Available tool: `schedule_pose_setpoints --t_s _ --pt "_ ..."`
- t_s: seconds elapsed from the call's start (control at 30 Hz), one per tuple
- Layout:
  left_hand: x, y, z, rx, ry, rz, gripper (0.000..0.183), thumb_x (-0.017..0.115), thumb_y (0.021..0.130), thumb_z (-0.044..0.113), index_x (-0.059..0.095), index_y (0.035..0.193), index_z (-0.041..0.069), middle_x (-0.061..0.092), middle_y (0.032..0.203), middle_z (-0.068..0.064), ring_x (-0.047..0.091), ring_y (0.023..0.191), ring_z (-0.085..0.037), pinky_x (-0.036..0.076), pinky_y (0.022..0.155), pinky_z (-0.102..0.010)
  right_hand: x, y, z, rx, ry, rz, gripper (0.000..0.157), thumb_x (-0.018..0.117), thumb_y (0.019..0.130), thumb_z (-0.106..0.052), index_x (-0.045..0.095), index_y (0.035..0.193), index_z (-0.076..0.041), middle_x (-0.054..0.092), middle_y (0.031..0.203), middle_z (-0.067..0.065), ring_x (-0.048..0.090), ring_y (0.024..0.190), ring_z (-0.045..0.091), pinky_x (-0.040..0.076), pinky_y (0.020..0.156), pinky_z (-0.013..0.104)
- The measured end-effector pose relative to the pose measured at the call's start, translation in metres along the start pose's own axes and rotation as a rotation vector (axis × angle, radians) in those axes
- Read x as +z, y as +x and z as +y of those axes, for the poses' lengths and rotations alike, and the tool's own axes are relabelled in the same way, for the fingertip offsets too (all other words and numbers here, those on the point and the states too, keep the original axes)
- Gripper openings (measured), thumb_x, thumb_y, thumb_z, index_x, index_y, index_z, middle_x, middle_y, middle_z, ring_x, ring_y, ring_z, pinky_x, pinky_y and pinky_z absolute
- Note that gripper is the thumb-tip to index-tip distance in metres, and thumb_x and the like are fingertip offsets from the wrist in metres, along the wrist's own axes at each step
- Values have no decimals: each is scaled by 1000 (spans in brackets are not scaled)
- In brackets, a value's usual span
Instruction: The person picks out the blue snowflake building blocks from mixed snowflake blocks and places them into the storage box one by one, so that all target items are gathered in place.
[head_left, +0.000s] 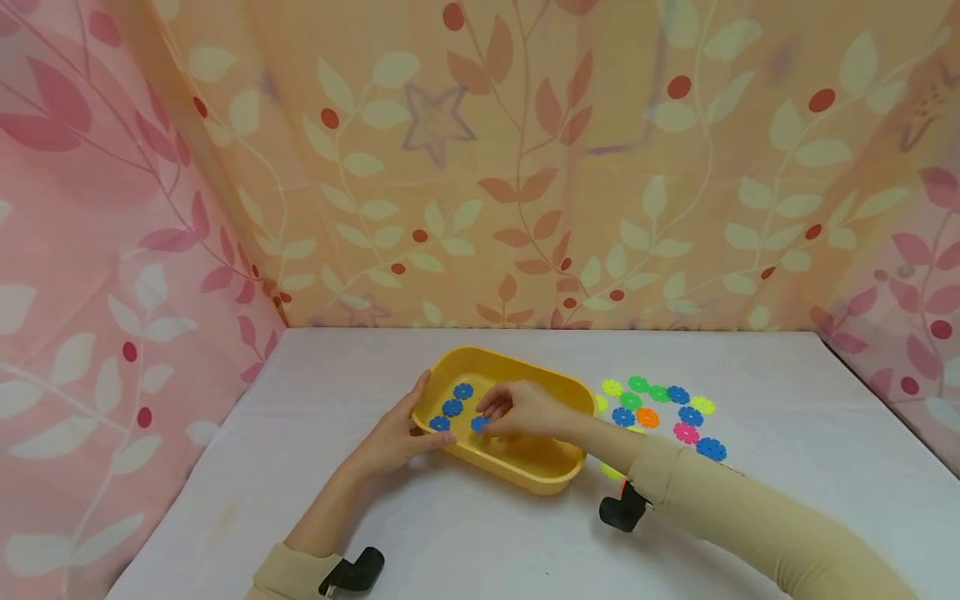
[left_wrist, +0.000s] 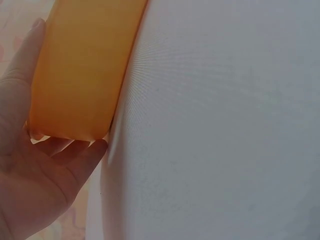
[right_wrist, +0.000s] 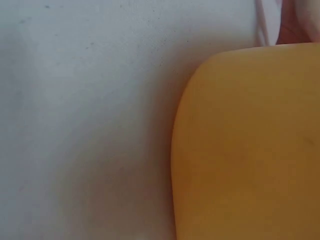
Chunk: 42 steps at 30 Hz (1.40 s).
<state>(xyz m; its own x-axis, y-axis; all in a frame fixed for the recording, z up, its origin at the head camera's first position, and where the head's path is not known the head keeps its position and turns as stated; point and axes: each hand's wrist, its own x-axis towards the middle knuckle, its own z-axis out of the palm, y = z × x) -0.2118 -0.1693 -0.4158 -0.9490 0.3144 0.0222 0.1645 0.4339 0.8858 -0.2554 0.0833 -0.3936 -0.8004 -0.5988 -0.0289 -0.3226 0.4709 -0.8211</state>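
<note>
A yellow plastic basin [head_left: 517,473] stands at a slant on the table. My left hand [head_left: 393,433] grips its left end, thumb on the near rim and fingers round the far side. The left wrist view has that hand [left_wrist: 45,185] against the end wall of the basin [left_wrist: 85,70]. Inside the basin, my right hand [head_left: 528,408] pinches a blue notched plastic disc [head_left: 479,425] low over the floor. Along the left end, three more blue discs [head_left: 452,407] lie in a row. The basin's outer wall [right_wrist: 250,150] fills much of the right wrist view, the pinched disc hidden there.
Right of the basin lie several loose notched discs: blue [head_left: 711,449], pink [head_left: 686,432], orange [head_left: 647,417], green [head_left: 638,384] and yellow [head_left: 702,405]. My right forearm [head_left: 607,442] passes over some. Patterned curtains [head_left: 525,208] rise behind the white table [head_left: 337,358].
</note>
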Motion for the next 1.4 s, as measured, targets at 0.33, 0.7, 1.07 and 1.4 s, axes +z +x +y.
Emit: schedule_pose_setpoints --t_s 0.33,0.7,1.07,1.4 --pt "1 0 0 -24 29 5 109 81 78 42 9 158 22 15 161 -2 25 143 -23 39 106 -41 20 19 5 -98 -184 -63 25 82 78 -13 70 98 -7 67 86 1 59 78 9 52 74 20" --pt "1 1 -2 -4 38 20 104 80 81 37 12 158 20 16 161 -6 26 143 -28 41 104 -43 26 18 4 -140 -166 -61 22 81 80 -10 70 100 -7 67 87 -1 58 79 11 51 74 20" --pt "1 1 -1 -14 39 23 105 81 81 35 11 158 21 16 161 -4 26 143 -26 42 103 -41 26 19 2 -153 -178 -63 22 81 79 -10 70 99 -5 67 86 0 57 78 9 50 74 19" --pt "1 1 -2 -25 35 19 104 80 82 37 11 158 22 15 162 -5 27 143 -28 44 102 -41 26 19 4 -167 -174 -75 21 81 80 -10 70 98 -5 66 84 0 56 75 8 50 73 19"
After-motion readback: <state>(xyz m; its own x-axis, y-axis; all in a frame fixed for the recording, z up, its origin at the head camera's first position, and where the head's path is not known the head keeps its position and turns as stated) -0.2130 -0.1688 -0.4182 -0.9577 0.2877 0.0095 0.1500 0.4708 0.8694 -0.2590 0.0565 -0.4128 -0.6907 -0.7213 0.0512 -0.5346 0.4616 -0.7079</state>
